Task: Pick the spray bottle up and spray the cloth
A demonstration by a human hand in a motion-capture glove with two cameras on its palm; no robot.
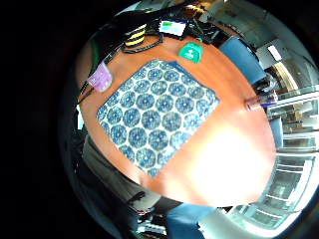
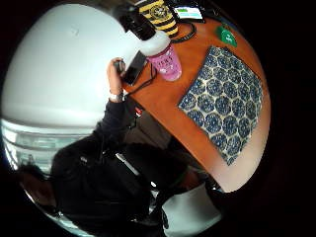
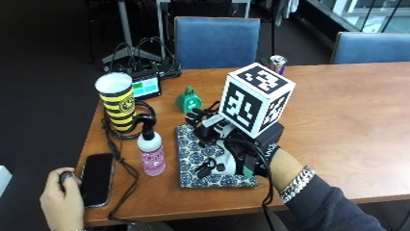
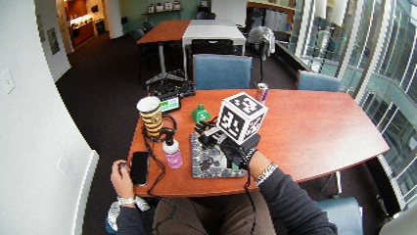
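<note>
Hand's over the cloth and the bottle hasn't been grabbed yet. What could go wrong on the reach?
1. The spray bottle stands close to the tall striped cup and among black cables; a sideways reach by the hand might knock the cup or snag a cable.
2. The phone lies beside the bottle, so stray spray could wet it.
3. The cloth could shift if the hand drags across it.

Lighting: daylight entered from the windows point(image 4: 384, 58) along one side of the room; the opposite side was dim. Glare: a white patch washed out the table point(image 1: 234, 154) toward its window-side edge. Palm views: strong bending at the rims. Shadows on the tabletop: soft
</note>
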